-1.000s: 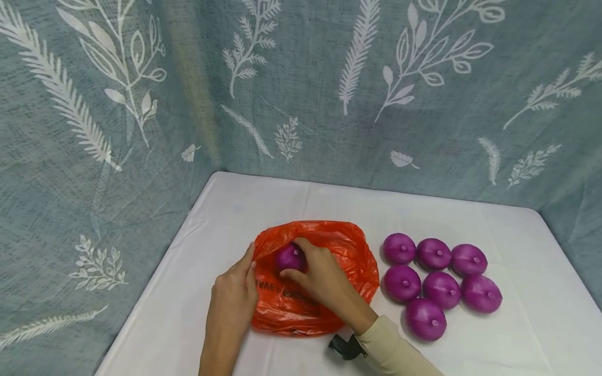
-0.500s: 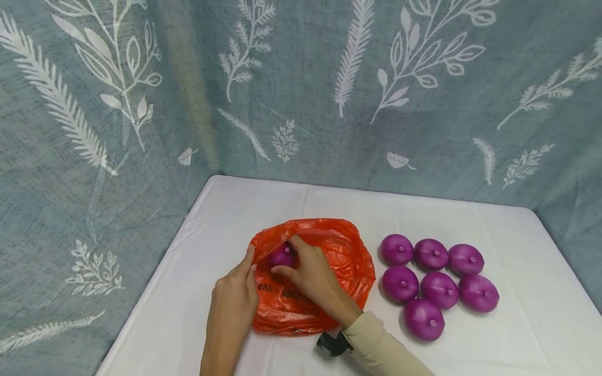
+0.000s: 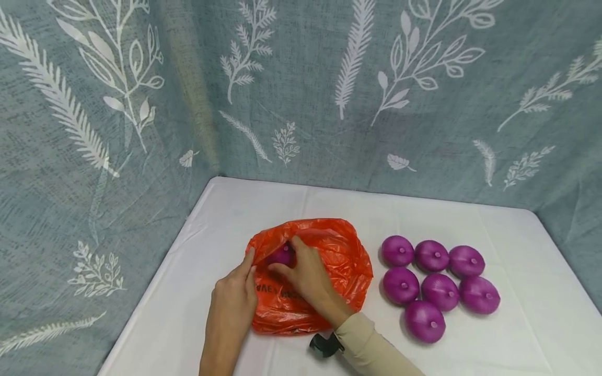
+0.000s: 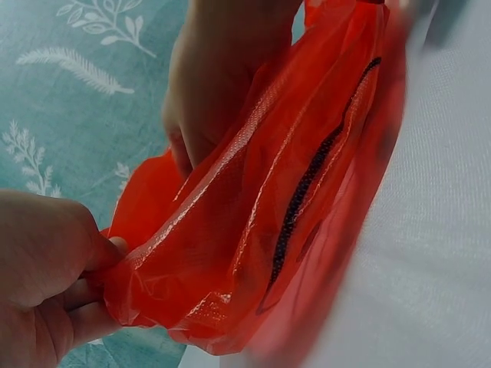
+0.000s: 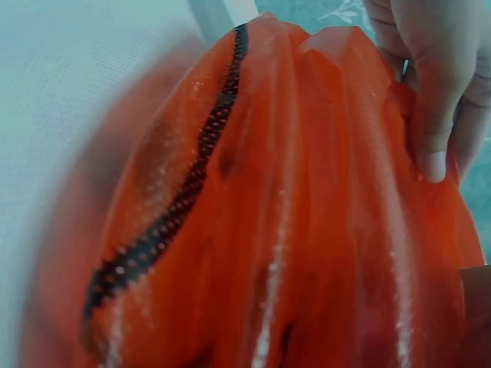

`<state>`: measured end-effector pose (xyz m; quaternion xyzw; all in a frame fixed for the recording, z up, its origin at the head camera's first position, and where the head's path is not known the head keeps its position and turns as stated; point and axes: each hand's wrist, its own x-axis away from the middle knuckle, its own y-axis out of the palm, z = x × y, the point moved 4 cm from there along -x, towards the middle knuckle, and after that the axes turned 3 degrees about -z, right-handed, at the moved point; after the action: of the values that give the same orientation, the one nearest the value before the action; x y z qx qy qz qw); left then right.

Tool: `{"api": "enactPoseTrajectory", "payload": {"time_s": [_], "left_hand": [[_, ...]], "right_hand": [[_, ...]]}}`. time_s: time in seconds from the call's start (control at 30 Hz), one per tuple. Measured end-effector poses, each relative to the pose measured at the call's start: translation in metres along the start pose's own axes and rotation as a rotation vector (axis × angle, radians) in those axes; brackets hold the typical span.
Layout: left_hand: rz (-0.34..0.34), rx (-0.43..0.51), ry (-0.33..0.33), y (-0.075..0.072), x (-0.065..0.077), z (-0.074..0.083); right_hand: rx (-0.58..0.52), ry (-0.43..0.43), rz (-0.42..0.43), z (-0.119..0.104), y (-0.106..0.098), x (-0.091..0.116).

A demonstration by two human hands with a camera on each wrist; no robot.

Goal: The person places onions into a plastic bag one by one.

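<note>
A red plastic bag (image 3: 348, 263) with dark printing lies on the white table, its mouth held open. My left hand (image 3: 232, 300) pinches the bag's left rim between thumb and fingers; the left wrist view shows this grip on the film (image 4: 207, 238). Inside the mouth, my right hand (image 3: 303, 269) holds a shiny purple onion (image 3: 280, 255), thumb and fingers on its near sides. Folds of the bag cover part of that onion. In the right wrist view the red film (image 5: 322, 192) hides the right hand's fingers, and the left hand (image 5: 441, 84) shows at the rim.
To the bag's right, several purple onions (image 3: 439, 291) lie close together in loose rows. A black wrist-worn device (image 3: 324, 345) sits under the right wrist by the beige sleeve (image 3: 371, 342). Blue-green curtains (image 3: 301, 94) with white leaf patterns rise behind and left of the table.
My right hand has moved left and deeper into the bag with the onion, which is now more covered by the film. The left hand keeps its pinch on the rim.
</note>
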<state>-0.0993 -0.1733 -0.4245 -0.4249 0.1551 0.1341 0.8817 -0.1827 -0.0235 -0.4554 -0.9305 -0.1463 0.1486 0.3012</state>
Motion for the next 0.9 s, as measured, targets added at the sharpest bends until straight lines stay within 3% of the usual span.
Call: {"api": "enactPoseTrajectory", "payload": {"time_s": [0.5,0.63,0.77,0.9], "left_hand": [[0.000,0.018,-0.004,0.000,0.000,-0.001],[-0.006,0.003,-0.016,0.000,0.000,0.000],[-0.001,-0.005,-0.025,-0.001,0.000,-0.001],[0.015,0.007,-0.010,-0.002,-0.001,0.000]], "right_hand": [[0.029,0.013,0.025,0.001,0.002,-0.001],[0.047,0.039,-0.012,0.002,-0.001,0.003],[0.081,0.080,-0.078,-0.001,-0.011,0.012],[0.134,0.084,-0.102,-0.011,-0.035,0.022]]}}
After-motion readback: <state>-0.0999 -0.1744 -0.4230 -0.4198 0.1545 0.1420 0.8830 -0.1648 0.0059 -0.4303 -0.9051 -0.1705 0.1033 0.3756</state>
